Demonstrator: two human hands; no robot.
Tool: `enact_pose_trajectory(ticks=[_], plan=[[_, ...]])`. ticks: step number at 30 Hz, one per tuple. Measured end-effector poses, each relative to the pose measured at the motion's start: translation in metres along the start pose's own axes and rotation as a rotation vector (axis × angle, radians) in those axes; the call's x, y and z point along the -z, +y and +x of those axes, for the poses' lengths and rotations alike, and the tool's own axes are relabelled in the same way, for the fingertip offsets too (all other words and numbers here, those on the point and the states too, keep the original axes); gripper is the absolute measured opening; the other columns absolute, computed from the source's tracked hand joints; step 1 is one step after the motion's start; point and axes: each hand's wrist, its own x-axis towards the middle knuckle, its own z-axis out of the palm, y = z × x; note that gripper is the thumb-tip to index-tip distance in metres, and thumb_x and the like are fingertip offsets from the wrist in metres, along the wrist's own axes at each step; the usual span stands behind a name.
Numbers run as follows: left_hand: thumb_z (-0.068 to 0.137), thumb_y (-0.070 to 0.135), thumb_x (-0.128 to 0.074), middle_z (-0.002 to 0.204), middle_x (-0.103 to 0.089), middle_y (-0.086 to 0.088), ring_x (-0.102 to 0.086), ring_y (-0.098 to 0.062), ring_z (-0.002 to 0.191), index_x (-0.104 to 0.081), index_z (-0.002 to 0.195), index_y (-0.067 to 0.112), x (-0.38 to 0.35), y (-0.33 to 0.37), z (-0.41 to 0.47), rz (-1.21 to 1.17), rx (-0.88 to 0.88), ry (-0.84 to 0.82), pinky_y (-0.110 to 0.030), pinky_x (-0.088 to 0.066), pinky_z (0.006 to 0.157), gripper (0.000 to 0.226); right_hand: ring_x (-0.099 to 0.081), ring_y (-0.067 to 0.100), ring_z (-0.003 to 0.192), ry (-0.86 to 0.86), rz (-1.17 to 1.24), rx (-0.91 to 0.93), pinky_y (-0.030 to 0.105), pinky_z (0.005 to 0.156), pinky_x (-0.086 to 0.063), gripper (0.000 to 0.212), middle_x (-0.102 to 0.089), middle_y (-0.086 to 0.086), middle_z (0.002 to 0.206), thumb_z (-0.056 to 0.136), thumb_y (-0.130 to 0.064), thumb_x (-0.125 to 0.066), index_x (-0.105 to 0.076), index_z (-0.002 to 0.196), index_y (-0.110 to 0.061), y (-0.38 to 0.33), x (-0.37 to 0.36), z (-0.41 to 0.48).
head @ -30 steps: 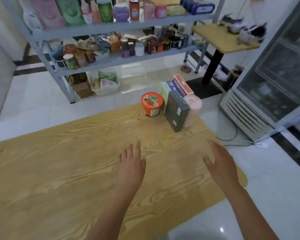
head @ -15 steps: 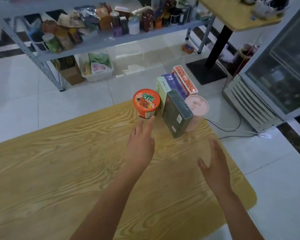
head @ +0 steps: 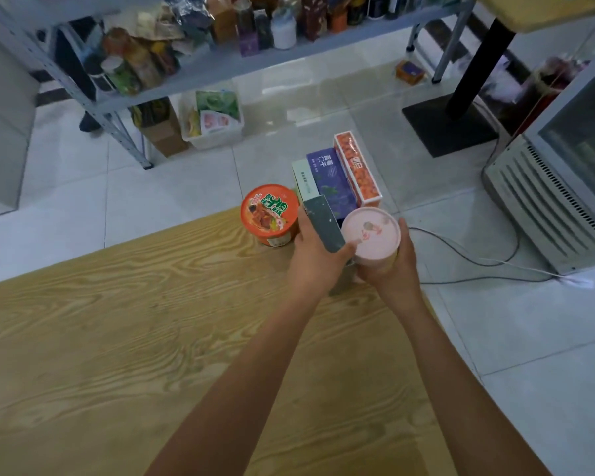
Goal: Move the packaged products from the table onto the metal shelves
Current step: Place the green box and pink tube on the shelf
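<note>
Products are grouped at the far right corner of the table (head: 117, 338).

- Left hand (head: 315, 255): wrapped round the dark box (head: 323, 225), thumb on its right face, fingers on its left. The box is held upright.
- Right hand (head: 392, 269): curled round the pink cup (head: 371, 233) below its lid, with fingertips seen at the far right of the rim. The cup is just beside the dark box, on its right.
- It cannot be told whether box or cup is lifted off the table.
- Noodle cup (head: 269, 214): stands upright on the table, just left of the left hand, untouched.
- Behind the hands, three boxes are packed side by side at the table edge: pale box (head: 304, 182), purple box (head: 334, 183), orange box (head: 357, 168).
- Metal shelves (head: 255, 60): seen across the tiled floor, well apart from the table, and crowded with jars, bottles and packets.
- A white bin (head: 213, 128) is set on the floor under the shelves.
- A glass-fronted cooler (head: 547, 201) is seen at right
</note>
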Motion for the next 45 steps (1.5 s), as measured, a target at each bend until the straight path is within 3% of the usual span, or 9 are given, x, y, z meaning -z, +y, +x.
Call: enact_pose_trajectory(ticks=[5,8,12,18,27,32,37,42,45], plan=[[0.086,0.006,-0.064,0.125,-0.054,-0.004,-0.055,-0.019,0.096,-0.022,0.147,0.021,0.028,-0.023,-0.014,-0.201,0.196,0.059,-0.027,-0.048,0.071,0.077,-0.049,0.019,0.121,-0.032,0.032,0.041,0.001,0.079,-0.038,0.105,-0.048,-0.003,0.129,0.049,-0.020,-0.095,-0.030,0.131,-0.028,0.023,-0.005,0.006],[0.083,-0.002,-0.061,0.110,-0.058,-0.009,-0.058,-0.022,0.090,-0.040,0.125,0.015,0.049,-0.049,-0.031,-0.394,0.408,0.142,-0.030,-0.048,0.066,0.050,-0.044,0.012,0.119,-0.078,0.016,0.039,-0.001,0.072,-0.034,0.104,-0.045,-0.007,0.127,0.053,-0.017,-0.093,-0.029,0.135,-0.021,0.026,0.002,0.002],[0.080,-0.013,-0.053,0.091,-0.057,-0.009,-0.054,-0.023,0.079,-0.042,0.120,0.015,0.064,-0.083,-0.060,-0.643,0.572,0.227,-0.033,-0.044,0.060,0.050,-0.042,0.007,0.113,-0.129,0.001,0.037,-0.005,0.066,-0.032,0.100,-0.044,-0.008,0.123,0.054,-0.007,-0.091,-0.031,0.133,-0.016,0.028,0.010,-0.018],[0.068,-0.020,-0.046,0.099,-0.058,-0.015,-0.056,-0.034,0.090,-0.054,0.098,0.014,0.089,-0.137,-0.116,-0.858,0.723,0.341,-0.039,-0.050,0.063,0.046,-0.045,0.012,0.118,-0.190,-0.018,0.068,0.027,0.088,-0.041,0.100,-0.045,-0.009,0.126,0.051,-0.011,-0.092,-0.034,0.131,-0.016,0.022,0.003,-0.051],[0.077,-0.015,-0.052,0.096,-0.062,-0.011,-0.059,-0.028,0.082,-0.056,0.102,0.015,0.156,-0.218,-0.272,-1.120,0.575,0.683,-0.036,-0.048,0.061,0.039,-0.048,0.008,0.115,-0.530,0.060,0.216,0.035,0.096,-0.048,0.094,-0.050,-0.010,0.123,0.048,-0.010,-0.093,-0.039,0.125,-0.023,-0.036,-0.084,-0.155],[0.076,-0.011,-0.052,0.098,-0.066,-0.006,-0.061,-0.027,0.087,-0.057,0.103,0.017,0.190,-0.284,-0.413,-1.268,0.509,0.971,-0.035,-0.050,0.062,0.039,-0.051,0.007,0.112,-0.784,0.158,0.272,0.034,0.092,-0.049,0.093,-0.052,-0.018,0.117,0.043,-0.030,-0.088,-0.040,0.122,-0.025,-0.081,-0.151,-0.267],[0.075,-0.009,-0.054,0.102,-0.066,-0.004,-0.059,-0.028,0.095,-0.057,0.109,0.018,0.196,-0.344,-0.558,-1.371,0.470,1.299,-0.038,-0.050,0.068,0.043,-0.054,0.006,0.109,-1.114,0.202,0.324,0.027,0.084,-0.052,0.083,-0.054,-0.005,0.124,0.059,-0.002,-0.088,-0.043,0.126,-0.021,-0.108,-0.211,-0.394],[0.073,-0.010,-0.055,0.115,-0.068,-0.013,-0.061,-0.037,0.107,-0.059,0.116,0.013,0.174,-0.370,-0.671,-1.460,0.384,1.622,-0.054,-0.050,0.089,0.049,-0.055,0.011,0.113,-1.467,0.165,0.385,0.025,0.082,-0.052,0.085,-0.056,-0.004,0.128,0.059,-0.006,-0.088,-0.046,0.131,-0.023,-0.120,-0.251,-0.520],[0.078,-0.012,-0.050,0.102,-0.069,-0.010,-0.064,-0.032,0.094,-0.060,0.108,0.016,0.157,-0.373,-0.719,-1.499,0.334,1.791,-0.042,-0.053,0.074,0.042,-0.056,0.010,0.109,-1.622,0.161,0.392,0.022,0.081,-0.053,0.076,-0.059,-0.007,0.120,0.064,0.002,-0.083,-0.048,0.126,-0.022,-0.124,-0.265,-0.586]])
